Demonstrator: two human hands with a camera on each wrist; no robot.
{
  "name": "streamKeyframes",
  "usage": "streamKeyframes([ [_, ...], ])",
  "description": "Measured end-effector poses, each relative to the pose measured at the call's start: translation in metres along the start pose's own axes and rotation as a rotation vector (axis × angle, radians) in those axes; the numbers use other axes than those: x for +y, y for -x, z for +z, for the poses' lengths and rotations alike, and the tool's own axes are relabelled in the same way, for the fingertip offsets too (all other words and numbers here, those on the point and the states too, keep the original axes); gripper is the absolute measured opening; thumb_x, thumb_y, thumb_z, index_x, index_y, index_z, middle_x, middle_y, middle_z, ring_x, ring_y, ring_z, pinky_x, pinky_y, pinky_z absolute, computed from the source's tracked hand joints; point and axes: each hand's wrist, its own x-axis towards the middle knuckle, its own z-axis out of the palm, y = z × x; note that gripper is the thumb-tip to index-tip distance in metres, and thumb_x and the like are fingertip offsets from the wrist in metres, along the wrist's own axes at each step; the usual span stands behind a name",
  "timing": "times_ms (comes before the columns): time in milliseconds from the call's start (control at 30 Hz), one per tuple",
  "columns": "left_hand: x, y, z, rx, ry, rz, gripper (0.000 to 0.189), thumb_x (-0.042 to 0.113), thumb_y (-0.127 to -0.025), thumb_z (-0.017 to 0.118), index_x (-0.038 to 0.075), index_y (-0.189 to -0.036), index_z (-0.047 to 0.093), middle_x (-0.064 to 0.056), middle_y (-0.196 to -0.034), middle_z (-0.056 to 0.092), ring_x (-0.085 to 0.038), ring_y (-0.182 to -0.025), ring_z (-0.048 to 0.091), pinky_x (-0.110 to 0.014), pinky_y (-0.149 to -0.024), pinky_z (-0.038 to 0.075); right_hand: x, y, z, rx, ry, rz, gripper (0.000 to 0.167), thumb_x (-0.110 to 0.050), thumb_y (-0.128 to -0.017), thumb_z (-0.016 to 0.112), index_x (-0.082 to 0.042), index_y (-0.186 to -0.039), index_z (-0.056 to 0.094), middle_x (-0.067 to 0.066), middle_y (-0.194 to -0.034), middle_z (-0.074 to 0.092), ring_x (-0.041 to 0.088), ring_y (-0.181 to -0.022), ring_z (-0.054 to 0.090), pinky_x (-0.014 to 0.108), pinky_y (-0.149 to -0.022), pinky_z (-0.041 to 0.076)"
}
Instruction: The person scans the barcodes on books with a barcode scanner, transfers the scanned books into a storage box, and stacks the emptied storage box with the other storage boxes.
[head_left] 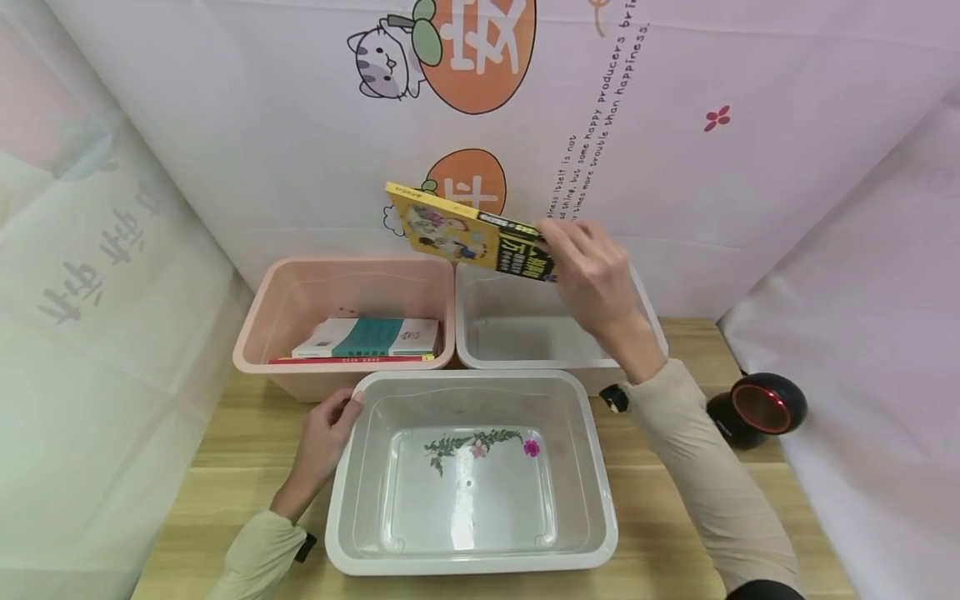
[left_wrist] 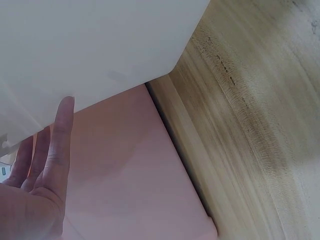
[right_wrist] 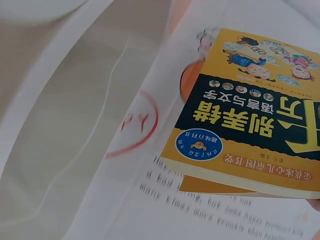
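Observation:
My right hand (head_left: pixel 596 275) grips one end of a yellow and black paperback book (head_left: pixel 450 233), raised over the rear grey bin (head_left: pixel 517 304). In the right wrist view the book's cover (right_wrist: pixel 240 120) shows large yellow characters and cartoon children, and a second yellow edge juts out beneath. At the front grey bin (head_left: pixel 341 500), my left hand (head_left: pixel 326 437) touches the upper left corner of the rim. Its fingers (left_wrist: pixel 59 145) look fairly straight against the bin's pale outer wall in the left wrist view. Flower decoration (head_left: pixel 476 446) marks that bin's floor.
Behind on the left, a pink bin (head_left: pixel 360 287) contains a white and teal book (head_left: pixel 371 336) lying over a red one (head_left: pixel 345 360). A black rounded device (head_left: pixel 757 408) stands on the wooden table (head_left: pixel 660 517) at right. Printed white cloth (head_left: pixel 675 183) surrounds the workspace.

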Motion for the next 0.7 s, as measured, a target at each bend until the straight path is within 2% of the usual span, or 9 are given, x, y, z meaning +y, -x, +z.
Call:
streamKeyframes([
  [267, -0.001, 0.000, 0.001, 0.003, -0.003, 0.001, 0.027, 0.024, -0.109, 0.058, 0.002, -0.116, 0.073, -0.017, -0.101, 0.072, -0.009, -0.080, 0.062, -0.023, -0.068, 0.055, -0.026, -0.014, 0.035, -0.104, -0.055, -0.096, 0.028, 0.014, -0.097, 0.060, 0.000, -0.120, 0.068, 0.017, -0.107, 0.076, 0.035, -0.085, 0.068, 0.044, -0.072, 0.062],
  [533, -0.003, -0.001, 0.001, -0.004, -0.002, 0.007, 0.028, 0.025, -0.109, 0.058, 0.002, -0.116, 0.073, -0.018, -0.101, 0.072, -0.009, -0.080, 0.064, -0.024, -0.068, 0.056, -0.052, -0.017, 0.063, -0.206, -0.147, -0.117, 0.038, 0.011, -0.094, 0.067, 0.000, -0.131, 0.064, 0.017, -0.120, 0.073, 0.031, -0.094, 0.067, 0.040, -0.082, 0.062],
  [700, -0.002, -0.001, 0.000, -0.008, -0.002, 0.002, 0.028, 0.024, -0.109, 0.058, 0.001, -0.116, 0.072, -0.018, -0.102, 0.072, -0.009, -0.080, 0.063, -0.023, -0.069, 0.055, -0.067, -0.015, 0.080, -0.260, -0.168, -0.147, 0.038, 0.007, -0.095, 0.069, 0.000, -0.132, 0.063, 0.016, -0.119, 0.074, 0.030, -0.100, 0.067, 0.037, -0.086, 0.062],
])
